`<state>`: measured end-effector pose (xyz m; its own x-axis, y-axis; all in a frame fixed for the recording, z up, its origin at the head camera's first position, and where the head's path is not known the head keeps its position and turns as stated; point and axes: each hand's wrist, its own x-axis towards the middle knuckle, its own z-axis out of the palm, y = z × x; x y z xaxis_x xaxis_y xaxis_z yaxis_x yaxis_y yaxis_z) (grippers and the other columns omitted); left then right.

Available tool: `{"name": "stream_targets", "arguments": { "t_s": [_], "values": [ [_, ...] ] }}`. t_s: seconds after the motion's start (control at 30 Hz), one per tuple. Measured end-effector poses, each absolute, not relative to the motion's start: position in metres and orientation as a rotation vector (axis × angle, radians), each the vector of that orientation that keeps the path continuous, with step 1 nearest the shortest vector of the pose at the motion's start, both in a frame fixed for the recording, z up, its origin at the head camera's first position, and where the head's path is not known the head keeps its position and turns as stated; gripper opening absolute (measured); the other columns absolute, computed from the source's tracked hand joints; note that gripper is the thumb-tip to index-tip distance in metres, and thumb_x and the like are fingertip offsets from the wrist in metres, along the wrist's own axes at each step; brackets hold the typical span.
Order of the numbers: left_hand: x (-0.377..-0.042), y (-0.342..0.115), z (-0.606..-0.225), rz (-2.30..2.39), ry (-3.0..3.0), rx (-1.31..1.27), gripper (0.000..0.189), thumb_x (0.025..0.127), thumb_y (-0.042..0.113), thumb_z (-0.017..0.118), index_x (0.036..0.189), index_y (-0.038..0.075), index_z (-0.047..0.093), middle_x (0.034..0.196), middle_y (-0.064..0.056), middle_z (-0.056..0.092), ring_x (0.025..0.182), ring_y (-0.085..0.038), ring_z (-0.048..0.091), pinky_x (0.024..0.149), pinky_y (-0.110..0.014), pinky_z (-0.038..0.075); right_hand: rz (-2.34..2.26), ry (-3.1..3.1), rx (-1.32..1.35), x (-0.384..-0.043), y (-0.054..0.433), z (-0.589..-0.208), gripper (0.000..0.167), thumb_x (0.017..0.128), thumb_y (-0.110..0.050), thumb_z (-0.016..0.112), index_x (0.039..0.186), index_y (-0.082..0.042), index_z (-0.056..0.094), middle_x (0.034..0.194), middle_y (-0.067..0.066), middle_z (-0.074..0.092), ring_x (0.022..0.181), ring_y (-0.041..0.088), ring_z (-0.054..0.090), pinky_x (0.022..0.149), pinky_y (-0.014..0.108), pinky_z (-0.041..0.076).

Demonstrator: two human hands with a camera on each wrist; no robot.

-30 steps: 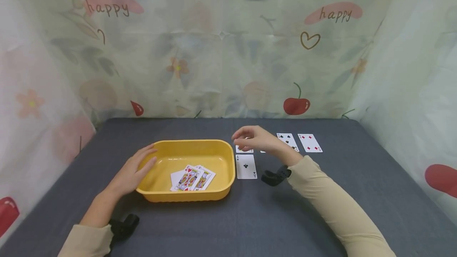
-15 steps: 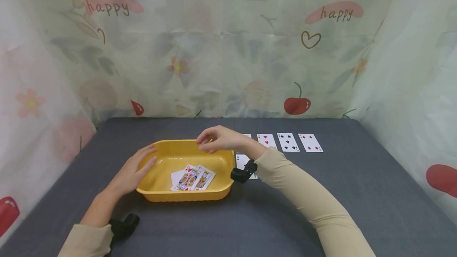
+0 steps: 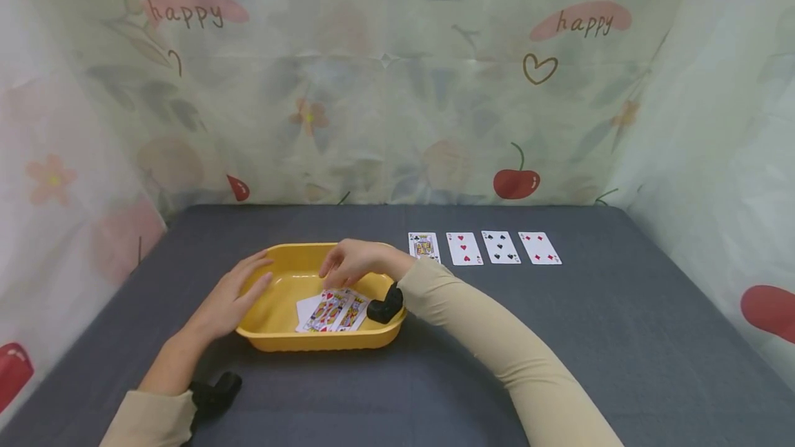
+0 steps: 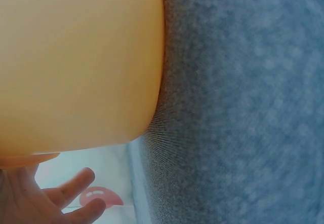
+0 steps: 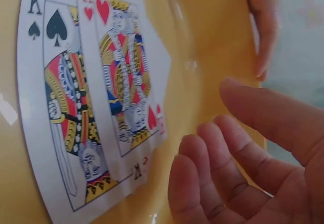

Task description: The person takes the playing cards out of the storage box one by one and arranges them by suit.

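Note:
A yellow tray [image 3: 319, 342] stands on the dark cloth, with several playing cards lying loosely overlapped in it. Face up among them are a king of hearts [image 5: 124, 77] and a king of spades [image 5: 63, 127]. My right hand [image 3: 363, 259] is inside the tray over these cards, its fingers loosely bent. In the right wrist view, nothing shows between thumb and fingertips, which are beside the cards. At the tray's left end rests my left hand [image 3: 232, 299] on the rim, fingers extended. Its fingers [image 4: 76, 186] show outside the tray wall in the left wrist view.
Behind and right of the tray lies a row of face-up cards: a king [image 3: 424, 245], a three of hearts [image 3: 464, 248], a five of spades [image 3: 501, 247] and a four of diamonds [image 3: 540, 248]. My right sleeve [image 3: 497, 330] crosses the cloth in front.
My right hand has moved left from over the card row, then down into the tray. The forearm now hides the ace beside the tray. The left hand stays in place.

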<state>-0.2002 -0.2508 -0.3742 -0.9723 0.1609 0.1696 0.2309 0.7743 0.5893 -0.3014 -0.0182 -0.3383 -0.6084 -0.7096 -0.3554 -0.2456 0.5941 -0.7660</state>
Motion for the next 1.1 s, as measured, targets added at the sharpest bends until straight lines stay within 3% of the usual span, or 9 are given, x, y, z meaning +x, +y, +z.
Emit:
{"name": "stream_targets", "arguments": {
  "t_s": [0.33, 0.67, 1.1],
  "values": [
    [-0.2, -0.25, -0.375, -0.969, -2.847, -0.311, 0.049, 0.099, 0.032, 0.041, 0.136, -0.001, 0.043, 0.15, -0.022, 0.029, 0.137, -0.045, 0.025, 0.107, -0.064, 0.021, -0.776, 2.243, -0.692, -0.299, -0.022, -0.351, 0.02, 0.078, -0.009, 0.072, 0.095, -0.002, 0.063, 0.066, -0.003, 0.053, 0.054, 0.007, 0.047, 0.052, 0.017, 0.039],
    [-0.2, -0.249, -0.374, -0.952, -2.85, -0.315, 0.049, 0.1, 0.032, 0.041, 0.135, -0.001, 0.043, 0.15, -0.021, 0.029, 0.136, -0.045, 0.025, 0.107, -0.064, 0.021, -0.662, 2.334, -0.718, -0.299, -0.024, -0.359, 0.017, 0.073, -0.006, 0.077, 0.081, -0.005, 0.062, 0.06, -0.005, 0.048, 0.051, 0.006, 0.042, 0.047, 0.015, 0.035],
    [-0.199, -0.25, -0.373, -0.951, -2.862, -0.302, 0.05, 0.099, 0.033, 0.04, 0.136, -0.001, 0.043, 0.15, -0.022, 0.028, 0.136, -0.046, 0.025, 0.107, -0.065, 0.02, -0.58, 2.241, -0.774, -0.304, -0.025, -0.356, 0.019, 0.08, -0.012, 0.072, 0.069, -0.013, 0.056, 0.054, -0.007, 0.038, 0.047, 0.004, 0.032, 0.046, 0.016, 0.026]
  ]
}}
